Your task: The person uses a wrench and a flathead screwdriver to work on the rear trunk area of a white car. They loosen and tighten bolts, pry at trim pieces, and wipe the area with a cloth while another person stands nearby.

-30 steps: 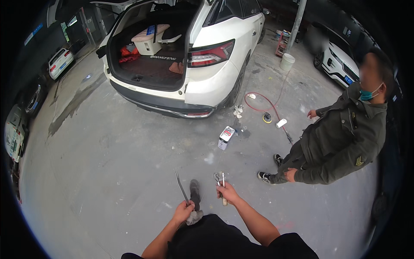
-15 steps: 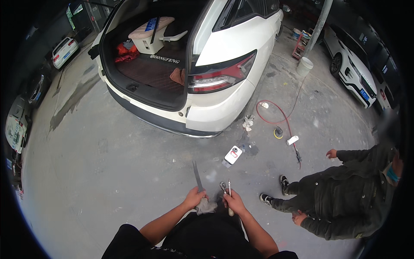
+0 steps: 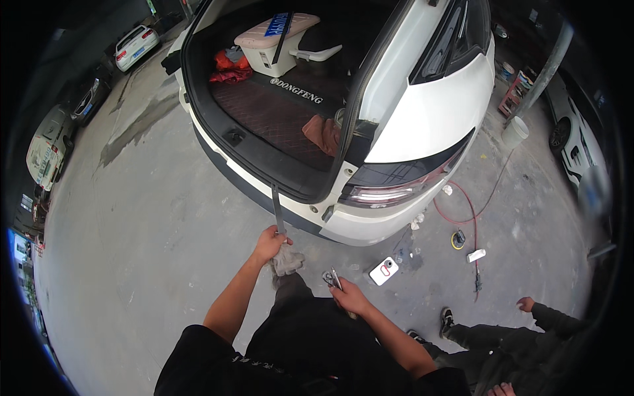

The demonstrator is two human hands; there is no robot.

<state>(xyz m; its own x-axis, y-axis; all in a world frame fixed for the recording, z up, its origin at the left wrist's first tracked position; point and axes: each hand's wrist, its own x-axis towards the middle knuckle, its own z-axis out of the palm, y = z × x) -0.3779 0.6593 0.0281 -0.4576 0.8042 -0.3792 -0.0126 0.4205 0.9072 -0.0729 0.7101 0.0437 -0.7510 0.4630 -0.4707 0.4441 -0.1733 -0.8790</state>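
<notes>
My left hand point(image 3: 269, 243) grips a flat metal bar point(image 3: 277, 206) together with a grey crumpled cloth or glove point(image 3: 288, 263). The bar's far end overlaps the sill of the white car's open boot point(image 3: 234, 135); whether it touches is unclear. My right hand point(image 3: 350, 297), lower and further right, is closed on a ratchet point(image 3: 329, 278) and a second tool with a shiny shaft point(image 3: 336, 279). Inside the boot lie a lidded box point(image 3: 267, 58), red fabric point(image 3: 228, 69) and an orange-brown cloth point(image 3: 320, 135). The rear light point(image 3: 396, 193) is at the right corner.
A co-worker point(image 3: 502, 340) stands close at lower right. A metal can point(image 3: 383, 270), a round polisher point(image 3: 458, 239), a red hose point(image 3: 462, 220) and a bucket point(image 3: 515, 132) are on the floor. A pole point(image 3: 548, 66) and parked cars point(image 3: 135, 46) stand around.
I have come closer to the open boot. My left hand has moved forward with the bar, now at the sill. The co-worker sits lower and further right in the view.
</notes>
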